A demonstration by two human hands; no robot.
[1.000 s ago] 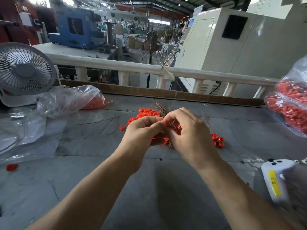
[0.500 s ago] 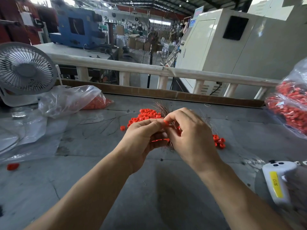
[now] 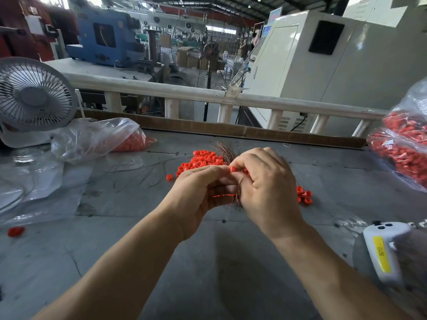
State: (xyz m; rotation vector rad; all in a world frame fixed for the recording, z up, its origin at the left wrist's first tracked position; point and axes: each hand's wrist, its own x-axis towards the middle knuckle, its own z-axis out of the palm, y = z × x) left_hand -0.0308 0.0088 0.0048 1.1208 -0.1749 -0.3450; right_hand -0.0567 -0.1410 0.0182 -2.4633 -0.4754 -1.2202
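Note:
My left hand [image 3: 198, 192] and my right hand [image 3: 265, 183] meet above the grey table [image 3: 208, 262]. Between their fingertips they pinch a small red plastic ring [image 3: 233, 169]. A bundle of thin copper wires [image 3: 223, 148] pokes out behind the hands, and its lower end shows below my right palm. Which hand holds the bundle is hidden. A pile of red rings [image 3: 201, 161] lies just behind the left hand. Several more red rings [image 3: 303, 196] lie to the right of my right hand.
A clear bag with red rings [image 3: 99, 139] lies at the left, beside a white desk fan [image 3: 32, 98]. A fuller bag of red parts [image 3: 406, 144] sits at the right edge. A white handheld device with a yellow label [image 3: 383, 248] lies near right. One red ring [image 3: 15, 231] lies far left.
The hands have stayed in place. The red ring has come into plain view at the fingertips, where it was hidden one second ago.

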